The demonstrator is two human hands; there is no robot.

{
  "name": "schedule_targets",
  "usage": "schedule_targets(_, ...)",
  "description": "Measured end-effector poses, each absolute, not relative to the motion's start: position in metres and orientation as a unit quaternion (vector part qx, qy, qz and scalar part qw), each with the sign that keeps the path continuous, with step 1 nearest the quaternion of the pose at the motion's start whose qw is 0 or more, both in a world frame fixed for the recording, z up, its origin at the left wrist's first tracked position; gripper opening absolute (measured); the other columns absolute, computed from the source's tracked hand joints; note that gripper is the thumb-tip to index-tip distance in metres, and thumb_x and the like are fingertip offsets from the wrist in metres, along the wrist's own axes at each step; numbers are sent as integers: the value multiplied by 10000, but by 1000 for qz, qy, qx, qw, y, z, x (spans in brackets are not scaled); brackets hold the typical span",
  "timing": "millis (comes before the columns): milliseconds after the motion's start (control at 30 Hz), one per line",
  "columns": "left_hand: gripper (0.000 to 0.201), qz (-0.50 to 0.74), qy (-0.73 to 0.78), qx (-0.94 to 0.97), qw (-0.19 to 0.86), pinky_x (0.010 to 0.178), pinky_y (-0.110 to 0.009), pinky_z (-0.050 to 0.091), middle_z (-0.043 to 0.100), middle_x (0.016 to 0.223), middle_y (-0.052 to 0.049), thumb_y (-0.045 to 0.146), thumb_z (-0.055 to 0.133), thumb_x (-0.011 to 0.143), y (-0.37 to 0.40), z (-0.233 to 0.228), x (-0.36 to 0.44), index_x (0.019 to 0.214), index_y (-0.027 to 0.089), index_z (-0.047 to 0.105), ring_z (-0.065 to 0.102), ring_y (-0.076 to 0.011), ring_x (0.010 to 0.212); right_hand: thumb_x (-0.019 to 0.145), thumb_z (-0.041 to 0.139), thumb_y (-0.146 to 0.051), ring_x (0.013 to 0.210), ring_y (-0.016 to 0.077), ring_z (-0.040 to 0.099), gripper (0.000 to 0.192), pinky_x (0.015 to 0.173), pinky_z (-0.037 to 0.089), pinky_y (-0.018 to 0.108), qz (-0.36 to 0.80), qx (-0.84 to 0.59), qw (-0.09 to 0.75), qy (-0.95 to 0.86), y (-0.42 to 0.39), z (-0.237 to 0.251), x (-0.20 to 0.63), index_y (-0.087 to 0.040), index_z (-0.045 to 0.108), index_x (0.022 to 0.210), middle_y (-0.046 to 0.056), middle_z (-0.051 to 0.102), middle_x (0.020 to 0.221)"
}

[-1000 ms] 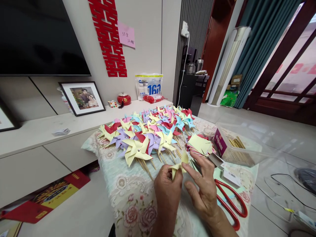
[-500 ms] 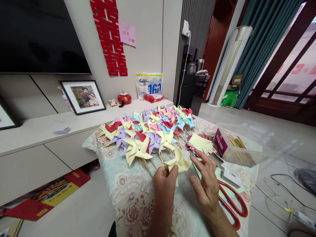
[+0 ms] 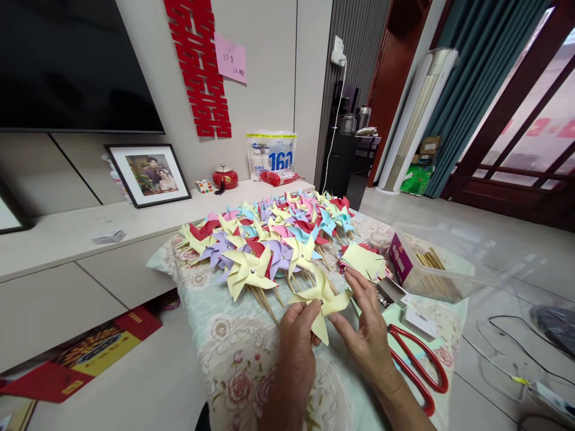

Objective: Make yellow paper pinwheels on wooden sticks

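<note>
A floral, pale green tablecloth (image 3: 233, 353) covers the low table in front of you, with a long white cabinet beyond it along the wall. Your left hand (image 3: 299, 335) pinches the pale yellow folded-paper pinwheel (image 3: 321, 296) at its lower left edge, and your right hand (image 3: 366, 326) touches its right blade with the fingers spread rather than closed around it. The pinwheel sits between both hands, just above the cloth; whether a stick or centre pin is fitted yet cannot be told. Just beyond your hands lies a large spread of finished pinwheels on wooden sticks (image 3: 269, 239) (yellow, purple, red, blue, pink), so much of the work looks done. Beyond your right hand waits a stack of cut yellow paper squares (image 3: 365, 261), and further right a clear plastic box of wooden sticks (image 3: 433, 269), so more probably remain. The red-handled scissors (image 3: 420, 371) lie beside your right wrist.
</note>
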State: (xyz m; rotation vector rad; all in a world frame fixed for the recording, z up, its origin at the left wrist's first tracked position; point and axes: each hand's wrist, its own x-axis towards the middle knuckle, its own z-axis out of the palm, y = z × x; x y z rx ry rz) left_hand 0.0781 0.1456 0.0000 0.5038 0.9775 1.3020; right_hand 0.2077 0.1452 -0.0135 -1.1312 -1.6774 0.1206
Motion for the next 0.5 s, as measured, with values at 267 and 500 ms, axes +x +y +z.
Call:
schedule_targets(267, 265, 578, 404, 189, 684, 453, -234, 260, 515, 598, 33, 372, 806, 635, 147, -2, 77, 688, 187, 624, 354, -93, 486, 919, 671, -365, 1391, 343, 402, 670, 1114, 363, 582, 75, -464, 531, -705, 145, -17, 210, -310, 379, 1519, 119, 437, 1514)
schedule_targets(500, 269, 571, 385, 187, 700, 463, -233, 297, 550, 637, 18, 371, 814, 620, 146, -2, 76, 676, 193, 619, 413, -104, 519, 913, 677, -348, 1394, 335, 403, 691, 1118, 373, 562, 72, -462, 537, -702, 146, -17, 209, -306, 365, 1528, 117, 435, 1517)
